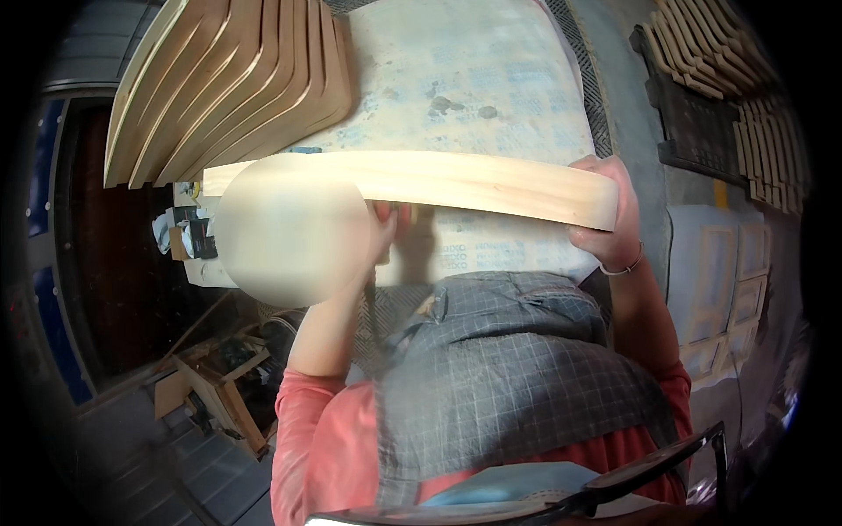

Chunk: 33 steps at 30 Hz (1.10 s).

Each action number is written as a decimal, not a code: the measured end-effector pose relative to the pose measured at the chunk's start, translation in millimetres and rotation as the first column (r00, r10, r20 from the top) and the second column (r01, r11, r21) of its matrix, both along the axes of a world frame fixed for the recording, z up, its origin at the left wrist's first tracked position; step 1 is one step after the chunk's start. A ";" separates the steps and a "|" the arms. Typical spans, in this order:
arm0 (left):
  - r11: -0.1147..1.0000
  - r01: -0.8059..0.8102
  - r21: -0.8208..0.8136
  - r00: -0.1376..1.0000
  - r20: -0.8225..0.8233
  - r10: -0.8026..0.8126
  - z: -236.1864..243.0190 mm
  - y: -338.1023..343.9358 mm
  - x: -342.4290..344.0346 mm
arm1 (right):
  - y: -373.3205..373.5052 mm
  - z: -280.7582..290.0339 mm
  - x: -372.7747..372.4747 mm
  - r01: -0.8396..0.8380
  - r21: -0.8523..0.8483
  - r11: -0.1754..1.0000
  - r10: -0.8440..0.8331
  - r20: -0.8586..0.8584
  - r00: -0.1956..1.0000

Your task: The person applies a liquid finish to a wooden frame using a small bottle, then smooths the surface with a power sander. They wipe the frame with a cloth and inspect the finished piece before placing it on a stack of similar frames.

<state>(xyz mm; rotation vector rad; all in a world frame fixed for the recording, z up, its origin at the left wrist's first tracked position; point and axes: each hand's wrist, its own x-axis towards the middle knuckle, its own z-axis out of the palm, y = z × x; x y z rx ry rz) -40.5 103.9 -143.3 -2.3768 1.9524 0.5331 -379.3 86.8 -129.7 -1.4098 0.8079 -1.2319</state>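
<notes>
The right hand (610, 215) is wrapped around the right end of a long, curved strip of pale wood (421, 180), fingers curled over its end face, a thin bracelet (624, 266) at the wrist. The left hand (383, 230) comes up under the strip near its middle; a blurred patch covers most of it, so I cannot tell how its fingers are set, only that it meets the wood's lower edge. The strip is held on edge, just above the counter (474, 79), running from the counter's left edge to its right edge along the near side. The counter's top is covered with a worn, pale sheet with grey stains. At the far left corner a stack of similar curved wood pieces (237, 79) lies fanned out. Off the right edge, more small wood pieces (702, 53) rest on a dark rack. A grey checked apron (517, 386) over a red sleeve fills the near view.
</notes>
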 end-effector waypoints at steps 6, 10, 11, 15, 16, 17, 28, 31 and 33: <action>0.947 0.297 -0.127 0.928 -0.195 -0.317 -44.8 -13.9 -69.1 | -1.8 -4.9 -1.2 -0.013 -0.110 0.994 0.008 -0.051 0.999; 0.917 0.300 -0.262 0.859 -0.343 -0.379 -83.0 -7.3 -118.8 | -2.1 -2.9 -0.7 0.025 -0.163 0.986 -0.047 -0.138 0.989; 0.971 0.194 -0.142 0.799 -0.551 -0.240 -90.8 -8.6 -132.5 | -2.0 -2.0 1.0 0.020 -0.155 0.988 -0.038 -0.115 0.993; 0.975 0.218 0.051 0.723 -0.679 -0.127 -96.8 -11.1 -154.9 | -2.1 -2.4 1.8 0.030 -0.239 0.970 -0.069 -0.155 0.986; 0.980 0.197 0.031 0.684 -0.720 -0.115 -102.8 -11.9 -156.2 | -2.5 -2.5 1.9 0.045 -0.269 0.962 -0.101 -0.197 0.975; 0.975 0.213 -0.058 0.763 -0.613 -0.203 -108.4 -11.1 -151.7 | -3.3 -2.5 1.9 0.053 -0.306 0.951 -0.131 -0.238 0.962; 0.987 0.123 -0.103 0.963 -0.230 -0.144 -43.5 -28.3 -2.7 | 3.8 6.3 -0.1 0.017 0.071 0.997 -0.015 -0.029 0.999; 0.997 0.073 0.014 0.990 -0.120 -0.071 -12.5 -25.7 -2.1 | 7.4 -12.2 -4.8 -0.039 0.021 0.999 0.035 0.157 0.987; 0.996 -0.086 0.028 0.969 -0.231 0.090 3.3 -11.2 -12.6 | 15.2 -38.0 -4.8 0.021 0.114 0.993 -0.024 0.025 0.999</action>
